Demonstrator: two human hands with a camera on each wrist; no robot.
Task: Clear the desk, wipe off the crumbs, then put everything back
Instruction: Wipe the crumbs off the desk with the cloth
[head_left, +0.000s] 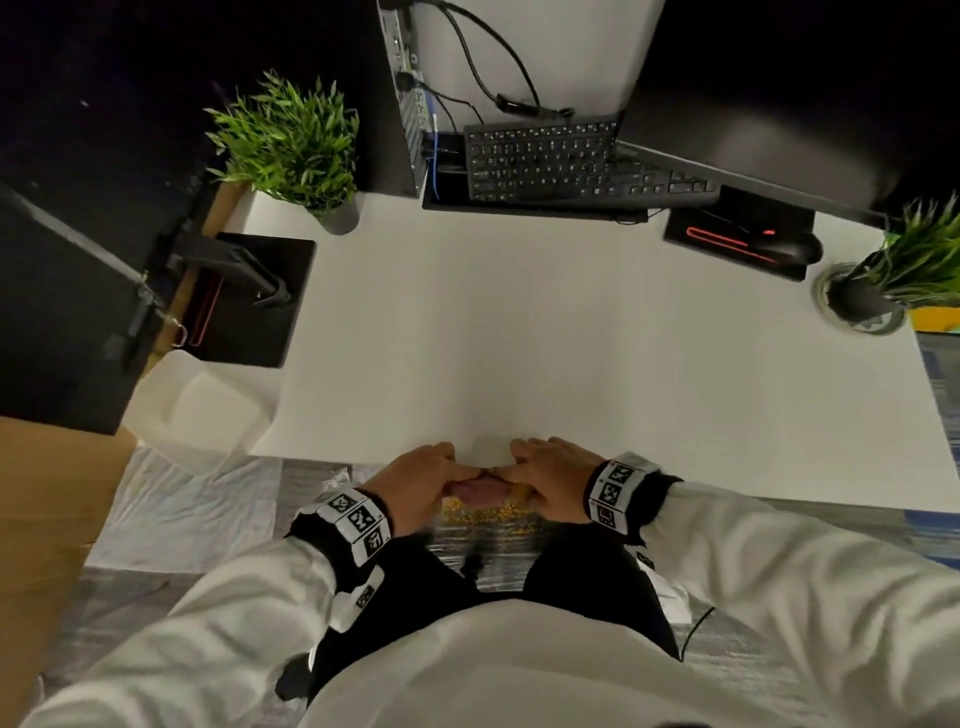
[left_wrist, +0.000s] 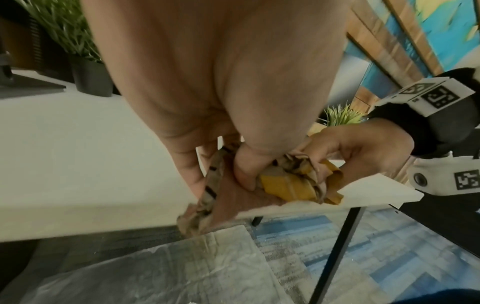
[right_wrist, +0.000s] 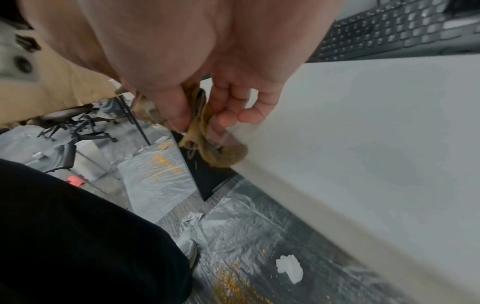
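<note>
Both hands meet at the near edge of the white desk (head_left: 519, 322). My left hand (head_left: 421, 480) and right hand (head_left: 545, 478) each pinch a bunched tan and yellow cloth (head_left: 475, 491) between them, just past the desk's front edge. In the left wrist view the cloth (left_wrist: 283, 185) is crumpled on the desk edge under my thumb. In the right wrist view the cloth (right_wrist: 207, 135) hangs over the edge, pinched by thumb and fingers. Yellow crumbs (head_left: 483, 514) lie on plastic sheeting on the floor below.
At the back of the desk are a keyboard (head_left: 561, 161), a computer tower (head_left: 400, 93), a monitor (head_left: 779, 104), a mouse (head_left: 795, 247) on a black pad, and two potted plants (head_left: 291, 145) (head_left: 893, 275). A monitor base (head_left: 249, 296) is at left. A crumpled tissue (right_wrist: 289, 268) lies on the floor.
</note>
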